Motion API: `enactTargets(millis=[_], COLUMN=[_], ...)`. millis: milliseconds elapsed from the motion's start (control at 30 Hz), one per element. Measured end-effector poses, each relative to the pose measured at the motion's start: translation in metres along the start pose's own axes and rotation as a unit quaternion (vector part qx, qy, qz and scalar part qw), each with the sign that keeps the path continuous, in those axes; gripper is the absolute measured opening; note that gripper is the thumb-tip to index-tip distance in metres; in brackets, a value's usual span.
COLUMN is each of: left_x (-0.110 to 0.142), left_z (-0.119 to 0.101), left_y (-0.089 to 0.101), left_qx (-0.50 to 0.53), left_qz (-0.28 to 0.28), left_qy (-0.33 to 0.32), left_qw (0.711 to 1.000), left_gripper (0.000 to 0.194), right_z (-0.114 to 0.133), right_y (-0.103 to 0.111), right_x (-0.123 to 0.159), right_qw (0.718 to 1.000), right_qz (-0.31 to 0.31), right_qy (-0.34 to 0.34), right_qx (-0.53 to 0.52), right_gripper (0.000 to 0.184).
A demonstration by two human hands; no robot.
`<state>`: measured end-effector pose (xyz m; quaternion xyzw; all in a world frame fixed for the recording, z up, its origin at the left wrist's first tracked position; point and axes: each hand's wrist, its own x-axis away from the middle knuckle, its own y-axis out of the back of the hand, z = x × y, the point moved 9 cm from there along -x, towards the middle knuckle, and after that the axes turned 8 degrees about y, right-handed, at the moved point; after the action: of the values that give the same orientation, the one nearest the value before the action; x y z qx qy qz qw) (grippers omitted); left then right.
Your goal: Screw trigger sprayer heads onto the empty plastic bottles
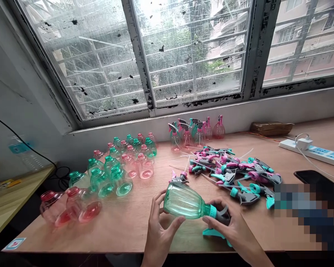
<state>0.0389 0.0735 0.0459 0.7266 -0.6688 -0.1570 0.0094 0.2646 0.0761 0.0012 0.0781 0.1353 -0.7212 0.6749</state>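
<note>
A green see-through spray bottle lies on its side in the air between my hands, above the table's front part. My left hand grips the bottle's base end, thumb below and fingers behind it. At the other end my right hand is closed round the teal collar and grey spray head, whose teal trigger hangs below. Just behind the bottle lies a loose pink and grey spray head. Parts of the fingers on both hands are hidden behind the bottle and head.
Open green bottles and pink bottles stand in rows at left. A heap of loose spray heads covers the right middle. Fitted spray bottles line the window wall. A power strip, phone and brown block lie right.
</note>
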Motion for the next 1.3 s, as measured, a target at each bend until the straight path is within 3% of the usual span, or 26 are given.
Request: enactTargets(millis=[200,467,667,867,1067,1300], left_x=[-0.002,-0.003,0.0,-0.002,-0.004,-0.002], left_z=[0.005,0.007,0.005,0.017,-0.001,0.008], left_y=[-0.003,0.0,-0.005,-0.008,-0.002,-0.008], left_qx=[0.039,0.018,0.034,0.126,0.018,0.022], left_qz=[0.029,0.015,0.058,0.065,0.035,0.065], left_qy=[0.006,0.01,-0.015,0.041,-0.019,-0.002], left_qw=[0.999,1.0,0.998,0.989,0.999,0.998], left_gripper=[0.058,0.062,0.075,0.061,0.057,0.06], right_z=[0.001,-0.002,0.0,0.002,0.003,0.001], right_y=[0.0,0.0,-0.002,-0.006,0.001,0.001], right_x=[0.002,0.002,0.002,0.003,0.002,0.002], right_qw=[1.0,0.999,0.999,0.999,1.0,1.0], right_qz=[0.006,0.026,0.031,0.047,0.022,0.025], right_qy=[-0.008,-0.01,-0.001,-0.009,-0.008,0.002], right_qx=[-0.027,-0.037,-0.018,-0.011,-0.017,-0.012], right_gripper=[0.036,0.032,0.03,0.031,0.033,0.033])
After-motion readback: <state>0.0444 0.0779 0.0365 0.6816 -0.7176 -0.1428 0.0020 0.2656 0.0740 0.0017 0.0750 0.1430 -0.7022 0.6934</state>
